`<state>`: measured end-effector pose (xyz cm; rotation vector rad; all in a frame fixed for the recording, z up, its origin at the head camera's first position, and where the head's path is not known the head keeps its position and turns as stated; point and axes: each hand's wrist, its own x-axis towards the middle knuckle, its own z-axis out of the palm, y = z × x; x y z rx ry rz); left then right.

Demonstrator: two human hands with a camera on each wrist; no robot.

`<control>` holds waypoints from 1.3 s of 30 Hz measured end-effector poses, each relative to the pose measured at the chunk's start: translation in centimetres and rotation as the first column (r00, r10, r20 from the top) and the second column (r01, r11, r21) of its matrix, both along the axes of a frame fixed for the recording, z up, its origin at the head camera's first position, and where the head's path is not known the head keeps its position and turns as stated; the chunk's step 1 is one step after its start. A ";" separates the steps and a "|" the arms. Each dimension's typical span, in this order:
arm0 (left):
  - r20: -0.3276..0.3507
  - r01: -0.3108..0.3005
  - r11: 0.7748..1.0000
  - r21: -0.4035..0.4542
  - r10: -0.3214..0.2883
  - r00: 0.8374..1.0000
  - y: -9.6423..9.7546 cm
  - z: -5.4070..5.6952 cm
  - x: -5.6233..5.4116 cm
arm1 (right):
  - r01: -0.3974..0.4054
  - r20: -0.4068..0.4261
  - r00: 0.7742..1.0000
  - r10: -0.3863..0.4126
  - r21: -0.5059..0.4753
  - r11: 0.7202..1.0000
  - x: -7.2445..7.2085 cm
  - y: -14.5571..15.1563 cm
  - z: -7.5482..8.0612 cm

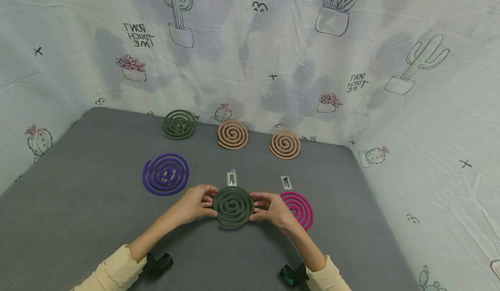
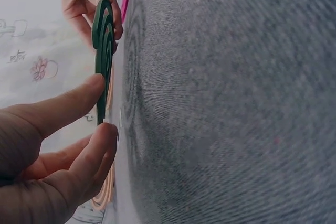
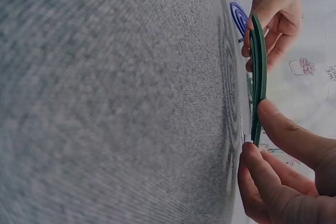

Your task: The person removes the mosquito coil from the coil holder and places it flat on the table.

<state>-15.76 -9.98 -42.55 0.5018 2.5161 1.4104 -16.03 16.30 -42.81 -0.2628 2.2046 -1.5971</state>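
A dark green mosquito coil (image 1: 233,207) is held level between both hands, a little above the grey table, its faint shadow showing below in the wrist views. My left hand (image 1: 196,204) pinches its left edge, thumb (image 2: 94,85) on top and fingers underneath. On the opposite edge, my right hand (image 1: 273,210) pinches in the same way, with the thumb (image 3: 269,109) over the coil. Just beyond the coil lies a small silver metal stand (image 1: 232,179). A pink mosquito coil (image 1: 306,208) lies partly hidden behind the right hand.
Farther left rests a purple mosquito coil (image 1: 148,179) with a metal piece under its middle. Along the back edge lie another green coil (image 1: 179,124) and two tan coils, one central (image 1: 233,134), one right (image 1: 285,144). A second metal stand (image 1: 286,182) lies near the pink coil.
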 end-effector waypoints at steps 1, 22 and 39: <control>-0.006 0.003 1.000 -0.003 -0.003 1.000 0.0 0.0 0.0 | -0.003 0.000 1.000 0.003 -0.001 1.000 0.0 0.0 0.0; -0.088 0.053 0.997 -0.058 -0.058 0.994 -0.2 -0.9 -0.3 | -0.057 -0.043 0.997 0.059 0.033 0.998 -0.1 0.0 -0.2; -0.082 0.065 0.997 -0.048 -0.068 0.994 -0.4 -1.3 -0.5 | -0.024 -0.090 0.995 0.031 0.079 0.997 -0.4 -0.2 -0.5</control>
